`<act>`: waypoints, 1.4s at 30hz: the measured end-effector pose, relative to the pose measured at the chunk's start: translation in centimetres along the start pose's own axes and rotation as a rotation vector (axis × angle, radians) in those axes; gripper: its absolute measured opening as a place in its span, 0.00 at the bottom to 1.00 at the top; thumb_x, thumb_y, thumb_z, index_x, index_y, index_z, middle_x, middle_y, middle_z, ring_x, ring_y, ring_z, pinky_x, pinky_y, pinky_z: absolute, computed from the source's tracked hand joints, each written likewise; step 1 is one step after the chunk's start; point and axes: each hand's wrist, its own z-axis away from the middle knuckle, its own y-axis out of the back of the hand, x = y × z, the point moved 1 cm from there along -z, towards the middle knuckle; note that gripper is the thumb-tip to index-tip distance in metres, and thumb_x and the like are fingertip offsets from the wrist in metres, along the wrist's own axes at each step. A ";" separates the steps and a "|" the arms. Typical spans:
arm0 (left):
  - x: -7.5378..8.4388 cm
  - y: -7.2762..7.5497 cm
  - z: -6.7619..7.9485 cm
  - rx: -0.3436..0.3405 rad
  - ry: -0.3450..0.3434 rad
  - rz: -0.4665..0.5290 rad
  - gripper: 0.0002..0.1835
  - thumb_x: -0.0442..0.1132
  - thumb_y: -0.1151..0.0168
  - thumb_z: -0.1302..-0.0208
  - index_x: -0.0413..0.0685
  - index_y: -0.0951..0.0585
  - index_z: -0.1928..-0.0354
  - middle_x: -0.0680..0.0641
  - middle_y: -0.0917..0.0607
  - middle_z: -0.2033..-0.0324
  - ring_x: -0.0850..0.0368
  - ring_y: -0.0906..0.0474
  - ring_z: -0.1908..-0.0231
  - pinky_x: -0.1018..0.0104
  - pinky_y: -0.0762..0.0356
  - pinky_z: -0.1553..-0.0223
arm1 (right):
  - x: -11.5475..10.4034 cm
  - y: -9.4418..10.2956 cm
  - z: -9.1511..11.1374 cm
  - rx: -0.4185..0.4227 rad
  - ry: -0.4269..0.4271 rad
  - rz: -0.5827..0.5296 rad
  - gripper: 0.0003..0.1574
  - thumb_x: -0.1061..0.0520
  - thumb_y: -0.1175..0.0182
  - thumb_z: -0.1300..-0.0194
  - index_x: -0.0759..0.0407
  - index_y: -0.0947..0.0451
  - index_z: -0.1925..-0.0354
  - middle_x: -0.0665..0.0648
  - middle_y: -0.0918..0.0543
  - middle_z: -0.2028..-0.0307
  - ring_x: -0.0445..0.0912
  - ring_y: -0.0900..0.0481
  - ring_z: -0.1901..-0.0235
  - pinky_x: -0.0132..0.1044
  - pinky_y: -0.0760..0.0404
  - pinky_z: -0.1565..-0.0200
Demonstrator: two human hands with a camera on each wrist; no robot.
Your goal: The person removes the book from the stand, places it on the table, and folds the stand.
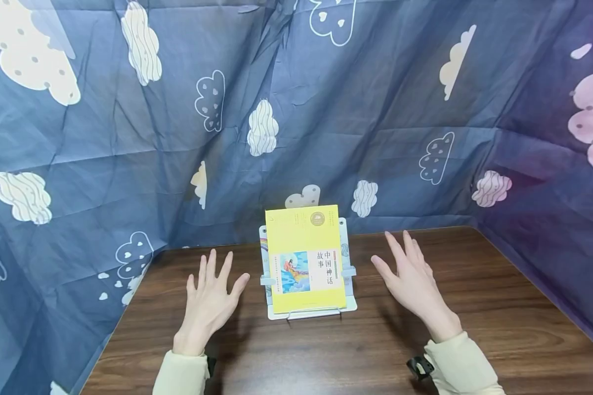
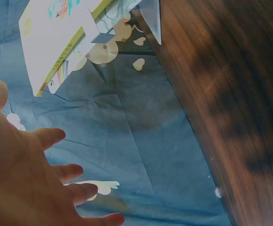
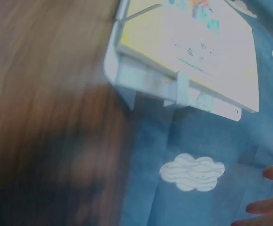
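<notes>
A yellow book (image 1: 306, 230) with a picture of a figure on its cover leans upright on a pale blue book stand (image 1: 346, 241). Side clips and a wire bar at the bottom hold the book in place. To the left of the stand, my left hand (image 1: 210, 302) hovers over the table with its fingers spread, touching nothing. On the other side, my right hand (image 1: 412, 282) is held out with spread fingers, apart from the book. In the left wrist view, the edge of the book (image 2: 56, 42) shows beyond the thumb. The right wrist view shows the stand's clip (image 3: 182, 89) against the book.
The dark wooden table (image 1: 326, 356) lies under both hands. Behind it hangs a blue cloth (image 1: 316, 109) printed with clouds, and this cloth also runs along both sides. A black strap (image 1: 420, 367) sits by the right sleeve.
</notes>
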 end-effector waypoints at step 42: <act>5.9 -4.0 -4.5 0.238 0.059 0.494 0.18 0.35 0.36 0.36 0.40 0.21 0.45 0.41 0.18 0.60 0.51 0.21 0.63 0.55 0.25 0.63 | -4.8 -6.4 -5.0 0.107 -0.148 -0.408 0.28 0.59 0.49 0.31 0.61 0.33 0.34 0.62 0.25 0.52 0.53 0.25 0.56 0.46 0.27 0.55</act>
